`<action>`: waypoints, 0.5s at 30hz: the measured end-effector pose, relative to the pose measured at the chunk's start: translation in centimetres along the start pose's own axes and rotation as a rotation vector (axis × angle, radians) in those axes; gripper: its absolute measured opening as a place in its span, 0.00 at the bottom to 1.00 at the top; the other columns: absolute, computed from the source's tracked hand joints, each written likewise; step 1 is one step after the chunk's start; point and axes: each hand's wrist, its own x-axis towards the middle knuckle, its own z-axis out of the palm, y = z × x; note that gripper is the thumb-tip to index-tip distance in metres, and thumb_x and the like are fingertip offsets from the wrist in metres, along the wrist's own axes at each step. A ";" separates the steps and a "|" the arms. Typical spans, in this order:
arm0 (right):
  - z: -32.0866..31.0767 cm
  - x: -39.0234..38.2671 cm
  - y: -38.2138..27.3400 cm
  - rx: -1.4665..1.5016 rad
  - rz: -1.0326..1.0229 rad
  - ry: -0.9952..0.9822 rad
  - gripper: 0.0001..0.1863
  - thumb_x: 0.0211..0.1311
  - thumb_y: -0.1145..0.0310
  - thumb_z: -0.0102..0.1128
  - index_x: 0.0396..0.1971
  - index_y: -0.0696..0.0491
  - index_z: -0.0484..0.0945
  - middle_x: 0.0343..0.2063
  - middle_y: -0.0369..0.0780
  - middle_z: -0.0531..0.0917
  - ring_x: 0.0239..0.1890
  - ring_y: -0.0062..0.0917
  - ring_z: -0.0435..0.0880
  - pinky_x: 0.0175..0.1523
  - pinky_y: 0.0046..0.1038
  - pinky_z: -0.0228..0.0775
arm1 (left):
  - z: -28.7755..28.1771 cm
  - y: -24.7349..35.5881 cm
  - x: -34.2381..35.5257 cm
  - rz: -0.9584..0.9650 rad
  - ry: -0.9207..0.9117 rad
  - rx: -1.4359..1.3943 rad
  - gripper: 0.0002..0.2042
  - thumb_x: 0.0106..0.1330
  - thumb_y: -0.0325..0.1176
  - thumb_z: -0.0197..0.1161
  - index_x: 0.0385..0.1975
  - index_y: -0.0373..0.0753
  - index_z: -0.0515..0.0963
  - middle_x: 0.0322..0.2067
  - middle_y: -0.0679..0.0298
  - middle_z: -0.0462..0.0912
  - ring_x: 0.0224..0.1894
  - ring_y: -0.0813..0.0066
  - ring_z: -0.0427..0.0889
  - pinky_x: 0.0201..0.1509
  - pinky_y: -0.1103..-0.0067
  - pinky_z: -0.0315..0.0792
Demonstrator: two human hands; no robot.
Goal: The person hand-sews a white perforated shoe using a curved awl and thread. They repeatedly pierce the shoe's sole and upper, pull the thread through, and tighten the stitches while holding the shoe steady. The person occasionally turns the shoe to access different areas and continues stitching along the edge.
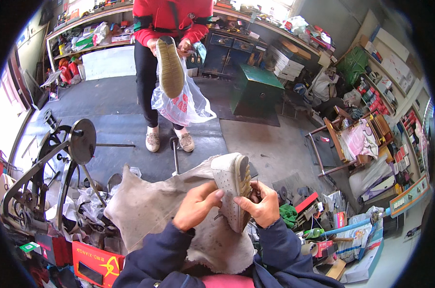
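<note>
At lower centre, our left hand (198,205) and right hand (264,205) clamp the white shoe (225,180), likely light and soft-uppered, best gripped along its probably firmer ridged sole (244,175).

Yellow print on red box (100,254); red print on bag (198,111).

Noted below the grip, on either side: long sleeves, dark navy, plain matte cloth. Left sleeve (155,258), below and left of the grip: roomy cut, soft creases along the forearm, edge at the wrist. Right sleeve (288,252), below and right of the grip: same navy, deeper wrinkles, likewise wrist-length. Straight below the grip, between the sleeves: small patch of pink cloth (227,281), too cropped to identify. At the grip: left hand (198,206) and right hand (264,205), both bare.
</note>
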 end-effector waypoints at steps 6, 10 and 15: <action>-0.9 -0.1 1.2 0.036 0.010 0.122 0.25 0.51 0.62 0.81 0.44 0.61 0.83 0.23 0.23 0.71 0.24 0.07 0.59 0.28 0.16 0.49 | -1.1 6.1 -4.6 0.121 0.343 0.640 0.22 0.66 0.22 0.65 0.61 0.39 0.74 0.50 0.50 0.82 0.30 0.80 0.82 0.28 0.82 0.75; -1.0 -0.2 1.4 0.062 0.028 0.118 0.24 0.52 0.64 0.80 0.45 0.62 0.82 0.23 0.22 0.71 0.24 0.07 0.59 0.29 0.15 0.50 | 1.0 8.3 -4.0 0.501 0.304 0.829 0.19 0.59 0.19 0.68 0.52 0.40 0.82 0.40 0.59 0.82 0.28 0.80 0.78 0.28 0.82 0.71; -1.1 -0.5 0.6 0.042 0.076 0.083 0.31 0.52 0.61 0.81 0.50 0.65 0.79 0.36 0.39 0.88 0.37 0.16 0.84 0.43 0.22 0.78 | 4.1 8.5 0.2 0.673 0.172 0.874 0.19 0.56 0.21 0.68 0.49 0.43 0.81 0.36 0.56 0.77 0.35 0.53 0.82 0.38 0.67 0.77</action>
